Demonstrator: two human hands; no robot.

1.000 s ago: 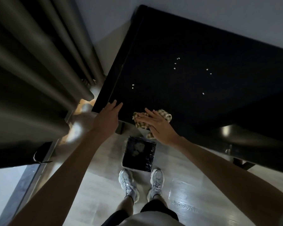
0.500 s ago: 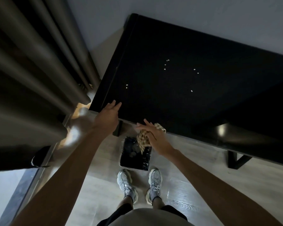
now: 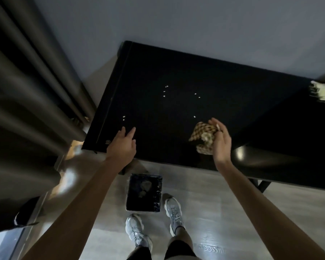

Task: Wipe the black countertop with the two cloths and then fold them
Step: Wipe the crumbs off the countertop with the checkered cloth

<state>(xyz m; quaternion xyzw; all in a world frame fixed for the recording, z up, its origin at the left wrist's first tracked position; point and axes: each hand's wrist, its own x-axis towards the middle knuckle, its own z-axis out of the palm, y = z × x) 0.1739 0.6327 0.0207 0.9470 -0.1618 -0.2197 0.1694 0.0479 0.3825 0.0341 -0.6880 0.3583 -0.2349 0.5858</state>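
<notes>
The black countertop [image 3: 223,102] fills the middle of the head view, with several small pale crumbs [image 3: 165,91] scattered on it. My right hand [image 3: 220,140] holds a bunched brown-and-cream checkered cloth [image 3: 202,136] over the front part of the top, fingers curled round it. My left hand [image 3: 122,145] rests flat on the near left corner, fingers straight. A second, pale cloth [image 3: 322,93] lies at the far right edge of the top, partly cut off by the frame.
A black-lined bin [image 3: 144,193] stands on the pale wood floor under the counter's front edge, just ahead of my shoes [image 3: 137,232]. Dark curtains [image 3: 26,91] hang close on the left. A grey wall runs behind the counter.
My right hand has carried the checkered cloth from over the bin at the front edge up and right, back over the countertop. My left hand stays on the near left corner.
</notes>
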